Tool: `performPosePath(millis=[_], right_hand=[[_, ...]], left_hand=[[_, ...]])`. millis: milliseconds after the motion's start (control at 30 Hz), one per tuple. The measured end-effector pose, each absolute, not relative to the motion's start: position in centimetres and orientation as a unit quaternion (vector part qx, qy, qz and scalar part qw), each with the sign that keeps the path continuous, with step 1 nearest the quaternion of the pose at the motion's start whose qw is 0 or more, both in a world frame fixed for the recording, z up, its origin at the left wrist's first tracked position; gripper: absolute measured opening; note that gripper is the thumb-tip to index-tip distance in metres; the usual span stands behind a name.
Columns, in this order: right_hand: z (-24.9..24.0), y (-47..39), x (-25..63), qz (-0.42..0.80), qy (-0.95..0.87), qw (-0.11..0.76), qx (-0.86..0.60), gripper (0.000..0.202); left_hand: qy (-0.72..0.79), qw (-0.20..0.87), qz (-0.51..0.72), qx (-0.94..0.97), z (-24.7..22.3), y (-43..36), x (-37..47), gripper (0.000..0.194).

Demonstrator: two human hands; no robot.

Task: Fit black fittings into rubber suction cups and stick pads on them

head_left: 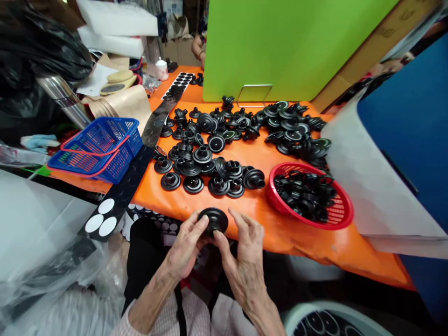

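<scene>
A black stepped round plastic part (214, 219) is in my left hand (189, 242), its thumb and fingers closed on the left side of the disc just over the table's front edge. My right hand (241, 247) is beside it, thumb tip against the near side of the part, the other fingers spread and raised off it. Ahead on the orange tabletop (245, 205) lie many similar black parts (170, 181), some stem up, some tipped over. To the right, a red plastic basket (345, 217) holds small black pieces (308, 196).
A blue basket (122, 172) with red handles stands at left, by a black sticker strip (136, 172) with white circles (107, 226). A green panel (280, 46) rises behind the parts. Below right is a pale tub (294, 317) of black discs. Another person's arm (199, 49) shows at the back.
</scene>
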State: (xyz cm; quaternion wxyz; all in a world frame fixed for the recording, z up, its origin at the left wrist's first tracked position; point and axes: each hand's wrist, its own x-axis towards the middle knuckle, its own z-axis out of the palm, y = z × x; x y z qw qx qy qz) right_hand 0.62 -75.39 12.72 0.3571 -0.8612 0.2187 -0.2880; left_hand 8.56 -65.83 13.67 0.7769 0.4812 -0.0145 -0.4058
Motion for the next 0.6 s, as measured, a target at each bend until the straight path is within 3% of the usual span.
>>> performPosePath(millis=[100,200,300,600], right_hand=[[13.4,-75.4,0.5,-0.295,0.103,0.262,-0.913,0.039],[14.4,-75.6,0.4,-0.309,0.061,0.234,-0.92,0.031],[15.1,-76.1,0.3,-0.336,0.095,0.265,-0.899,0.027],[13.5,-75.7,0.9,-0.315,0.132,0.355,-0.87,0.021]], left_hand=[[-0.033,0.764,-0.381,0.52,13.6,-66.0,8.5,0.028],[-0.046,0.741,-0.307,0.595,13.3,-65.9,8.7,0.029],[-0.029,0.729,-0.252,0.636,13.0,-65.8,9.1,0.032],[-0.057,0.748,-0.274,0.601,13.3,-65.8,8.7,0.03]])
